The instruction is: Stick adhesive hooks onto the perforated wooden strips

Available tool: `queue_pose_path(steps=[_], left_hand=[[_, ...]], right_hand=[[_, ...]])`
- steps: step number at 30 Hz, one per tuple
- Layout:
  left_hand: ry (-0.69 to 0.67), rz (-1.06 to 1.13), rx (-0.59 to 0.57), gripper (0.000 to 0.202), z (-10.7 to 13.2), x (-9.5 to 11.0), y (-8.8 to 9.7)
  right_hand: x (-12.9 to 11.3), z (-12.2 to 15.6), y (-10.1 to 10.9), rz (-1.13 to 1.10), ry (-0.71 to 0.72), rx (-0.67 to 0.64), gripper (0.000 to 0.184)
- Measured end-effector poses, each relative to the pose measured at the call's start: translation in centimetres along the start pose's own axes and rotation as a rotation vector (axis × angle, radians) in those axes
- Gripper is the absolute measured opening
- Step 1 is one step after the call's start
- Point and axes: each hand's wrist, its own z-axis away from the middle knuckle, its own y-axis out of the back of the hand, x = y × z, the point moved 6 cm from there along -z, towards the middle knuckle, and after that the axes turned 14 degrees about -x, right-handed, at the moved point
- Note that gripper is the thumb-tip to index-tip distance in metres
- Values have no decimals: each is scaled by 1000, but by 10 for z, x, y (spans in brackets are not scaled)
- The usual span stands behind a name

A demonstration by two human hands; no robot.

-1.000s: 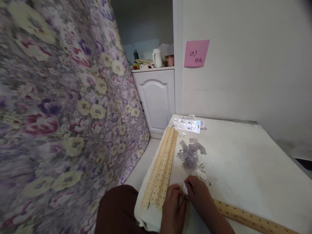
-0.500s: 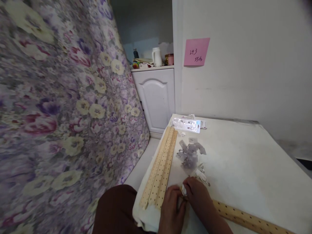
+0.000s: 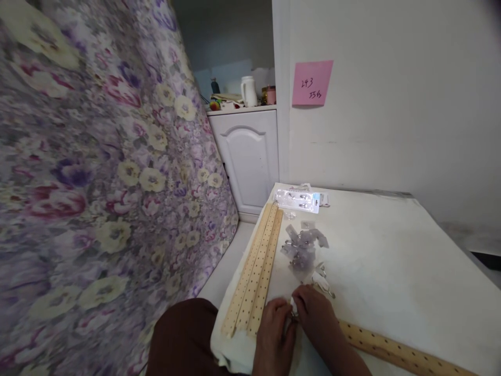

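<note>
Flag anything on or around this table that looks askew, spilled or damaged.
Nothing looks broken. The packets lie in a loose, overlapping heap, untidy beside the neatly lined-up strips. One separate strip lies across their direction, perhaps deliberately. Low on the wall at right, a dark smudge suggests dirt or wear.

Just left of the worktop (image 3: 391, 245), there it is, a garment (image 3: 182, 337) in dark brown, one deep solid shade, smooth and rounded at the top and broadening toward the bottom of view! And at the worktop's near edge, here are the left hand (image 3: 273, 329) and the right hand (image 3: 313, 307), both bare, the right forearm (image 3: 340, 347) bare too as far as it shows.
</note>
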Motion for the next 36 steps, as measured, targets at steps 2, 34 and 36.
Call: queue_pose_path(steps=[2,34,36], left_hand=[[-4,-4,14,23,0,0,0],[22,10,-22,20,1,0,-1],[-2,4,-25,20,1,1,-1]], right_hand=[[0,0,1,-29,0,-1,25],[3,10,1,-193,73,-60,29],[0,11,3,-183,80,-66,29]])
